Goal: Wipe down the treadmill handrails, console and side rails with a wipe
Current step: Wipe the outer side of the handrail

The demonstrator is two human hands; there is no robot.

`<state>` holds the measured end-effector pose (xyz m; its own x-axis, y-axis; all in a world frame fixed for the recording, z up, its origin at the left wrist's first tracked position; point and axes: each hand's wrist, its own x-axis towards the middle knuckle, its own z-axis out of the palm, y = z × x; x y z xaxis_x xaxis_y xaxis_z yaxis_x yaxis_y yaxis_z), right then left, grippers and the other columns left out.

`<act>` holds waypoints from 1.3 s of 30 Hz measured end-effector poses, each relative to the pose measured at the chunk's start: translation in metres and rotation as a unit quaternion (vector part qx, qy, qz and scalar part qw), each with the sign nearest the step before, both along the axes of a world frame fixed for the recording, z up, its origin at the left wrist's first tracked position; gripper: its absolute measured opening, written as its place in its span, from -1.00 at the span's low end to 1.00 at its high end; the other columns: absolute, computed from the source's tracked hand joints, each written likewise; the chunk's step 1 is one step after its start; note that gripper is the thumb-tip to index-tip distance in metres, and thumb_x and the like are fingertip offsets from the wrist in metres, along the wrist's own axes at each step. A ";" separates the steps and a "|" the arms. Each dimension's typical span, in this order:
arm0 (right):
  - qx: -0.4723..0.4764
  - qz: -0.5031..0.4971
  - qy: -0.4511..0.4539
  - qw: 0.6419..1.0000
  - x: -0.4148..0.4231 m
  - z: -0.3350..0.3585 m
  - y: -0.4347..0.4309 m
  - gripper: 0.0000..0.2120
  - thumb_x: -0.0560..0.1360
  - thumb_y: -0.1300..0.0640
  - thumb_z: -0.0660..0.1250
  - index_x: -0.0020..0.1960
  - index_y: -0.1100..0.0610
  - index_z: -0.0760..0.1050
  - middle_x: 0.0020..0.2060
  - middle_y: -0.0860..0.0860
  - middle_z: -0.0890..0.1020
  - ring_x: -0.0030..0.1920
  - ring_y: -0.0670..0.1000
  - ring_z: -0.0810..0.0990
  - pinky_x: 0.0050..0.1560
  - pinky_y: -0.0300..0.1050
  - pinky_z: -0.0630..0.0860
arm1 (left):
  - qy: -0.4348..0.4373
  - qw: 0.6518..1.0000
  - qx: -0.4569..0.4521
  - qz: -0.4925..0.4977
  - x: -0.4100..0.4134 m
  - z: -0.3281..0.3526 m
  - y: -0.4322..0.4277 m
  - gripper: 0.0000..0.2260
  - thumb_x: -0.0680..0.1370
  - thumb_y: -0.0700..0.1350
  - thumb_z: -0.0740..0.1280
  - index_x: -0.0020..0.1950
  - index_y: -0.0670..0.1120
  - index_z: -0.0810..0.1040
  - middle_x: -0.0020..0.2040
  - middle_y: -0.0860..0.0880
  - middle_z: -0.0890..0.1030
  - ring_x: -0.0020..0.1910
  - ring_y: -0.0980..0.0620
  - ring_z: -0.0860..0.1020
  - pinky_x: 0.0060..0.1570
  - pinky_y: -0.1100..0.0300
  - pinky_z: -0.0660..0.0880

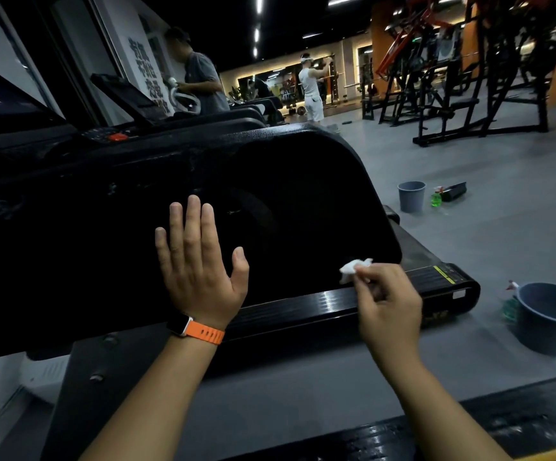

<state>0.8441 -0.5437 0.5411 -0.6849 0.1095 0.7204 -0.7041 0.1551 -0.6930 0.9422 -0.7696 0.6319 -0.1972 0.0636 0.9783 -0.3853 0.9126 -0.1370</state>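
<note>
A black treadmill fills the left and middle, its broad side panel point(303, 201) facing me. My left hand point(200, 261), with an orange watch strap at the wrist, lies flat on that panel, fingers straight. My right hand point(386, 301) pinches a small crumpled white wipe point(353, 267) at the panel's lower right edge, just above the glossy black side rail point(303, 306). The console point(110, 134) with a red button sits at the upper left.
A blue-grey bucket point(549, 317) stands on the floor at right. Farther back are a grey bin point(411, 196), a green spray bottle point(436, 197) and a dark tray point(454, 192). Two people stand behind the treadmill row. Weight racks point(453, 88) fill the back right.
</note>
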 end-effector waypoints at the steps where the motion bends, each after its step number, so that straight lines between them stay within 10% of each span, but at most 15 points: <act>1: 0.006 0.003 0.004 1.000 -0.002 -0.002 0.004 -0.86 0.53 0.32 0.48 -0.02 0.11 0.66 -0.10 -0.04 0.62 -0.26 -0.05 0.54 -0.21 -0.02 0.52 | 0.000 1.000 0.001 0.000 0.000 0.000 0.000 -0.43 0.66 0.06 0.13 0.58 -0.25 0.28 0.60 -0.21 0.29 0.62 -0.22 0.19 0.56 -0.26 0.12; 39: -0.067 -0.081 0.017 0.994 -0.022 0.036 0.005 -0.94 0.58 0.25 0.43 0.03 0.14 0.66 -0.09 -0.02 0.60 -0.20 0.01 0.50 -0.14 -0.02 0.48 | -0.001 1.000 -0.008 0.009 0.000 -0.001 0.000 -0.41 0.65 0.07 0.13 0.59 -0.24 0.27 0.59 -0.22 0.30 0.61 -0.23 0.21 0.55 -0.28 0.14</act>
